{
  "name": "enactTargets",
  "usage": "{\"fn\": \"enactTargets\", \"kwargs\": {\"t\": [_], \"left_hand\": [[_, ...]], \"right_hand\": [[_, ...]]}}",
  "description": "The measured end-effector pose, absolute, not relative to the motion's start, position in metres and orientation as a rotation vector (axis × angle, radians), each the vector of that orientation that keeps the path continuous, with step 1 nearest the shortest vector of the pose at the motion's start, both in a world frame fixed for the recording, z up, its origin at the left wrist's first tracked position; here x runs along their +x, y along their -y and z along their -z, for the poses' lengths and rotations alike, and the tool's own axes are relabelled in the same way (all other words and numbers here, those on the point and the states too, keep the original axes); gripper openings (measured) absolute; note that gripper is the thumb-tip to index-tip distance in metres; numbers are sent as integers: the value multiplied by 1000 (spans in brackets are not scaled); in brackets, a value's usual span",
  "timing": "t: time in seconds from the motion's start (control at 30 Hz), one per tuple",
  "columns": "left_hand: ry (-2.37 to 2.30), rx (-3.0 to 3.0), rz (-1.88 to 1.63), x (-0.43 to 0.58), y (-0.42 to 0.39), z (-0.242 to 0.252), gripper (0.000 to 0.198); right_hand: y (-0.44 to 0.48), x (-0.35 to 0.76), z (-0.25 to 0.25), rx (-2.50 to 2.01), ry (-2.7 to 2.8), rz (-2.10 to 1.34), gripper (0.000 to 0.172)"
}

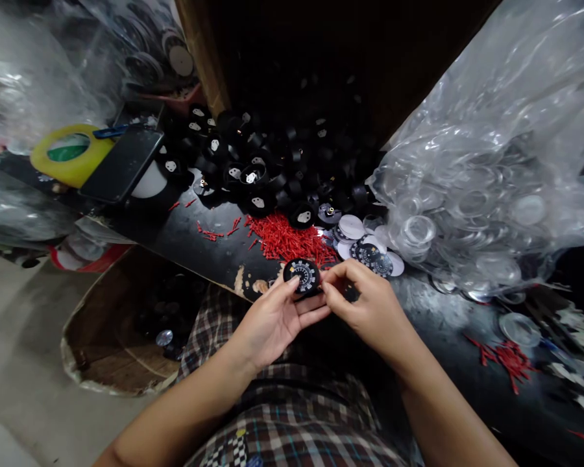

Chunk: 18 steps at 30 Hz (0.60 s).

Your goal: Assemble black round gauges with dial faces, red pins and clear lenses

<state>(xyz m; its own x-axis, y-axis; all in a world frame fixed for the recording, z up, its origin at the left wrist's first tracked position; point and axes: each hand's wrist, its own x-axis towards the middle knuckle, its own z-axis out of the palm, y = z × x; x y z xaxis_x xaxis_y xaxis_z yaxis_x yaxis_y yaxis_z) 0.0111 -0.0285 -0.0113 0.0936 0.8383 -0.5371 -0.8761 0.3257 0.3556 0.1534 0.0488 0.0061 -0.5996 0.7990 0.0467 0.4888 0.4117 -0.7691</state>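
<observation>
My left hand point(272, 318) grips a small round black gauge point(302, 275) with a printed dial face, fingers wrapped under it and the thumb on its rim. My right hand point(365, 305) pinches at the gauge's right edge with thumb and forefinger; whatever small part it may hold is hidden. Both hands hover over the near edge of the black worktable point(185, 233). Just beyond them lies a heap of tiny red needles point(287, 239). A small stack of round dial faces point(370, 250) sits to the right of that heap.
A pile of black gauge housings point(272, 162) fills the back of the table. A clear plastic bag of transparent round lenses point(477, 194) rises at the right. A phone point(121, 163) and a yellow tape roll point(71, 152) lie at left. A cardboard box point(126, 337) stands below. More red needles point(506, 360) lie at right.
</observation>
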Motion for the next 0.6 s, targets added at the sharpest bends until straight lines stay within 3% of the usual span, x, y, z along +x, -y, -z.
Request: {"fn": "enactTargets", "kwargs": {"t": [0.3, 0.6], "left_hand": [[-946, 258, -1469, 25, 31, 8, 20], [-1041, 339, -1473, 20, 18, 14, 35]], "right_hand": [[-34, 159, -12, -1239, 2365, -689, 8], [-32, 160, -23, -1217, 1931, -1302, 17]]}}
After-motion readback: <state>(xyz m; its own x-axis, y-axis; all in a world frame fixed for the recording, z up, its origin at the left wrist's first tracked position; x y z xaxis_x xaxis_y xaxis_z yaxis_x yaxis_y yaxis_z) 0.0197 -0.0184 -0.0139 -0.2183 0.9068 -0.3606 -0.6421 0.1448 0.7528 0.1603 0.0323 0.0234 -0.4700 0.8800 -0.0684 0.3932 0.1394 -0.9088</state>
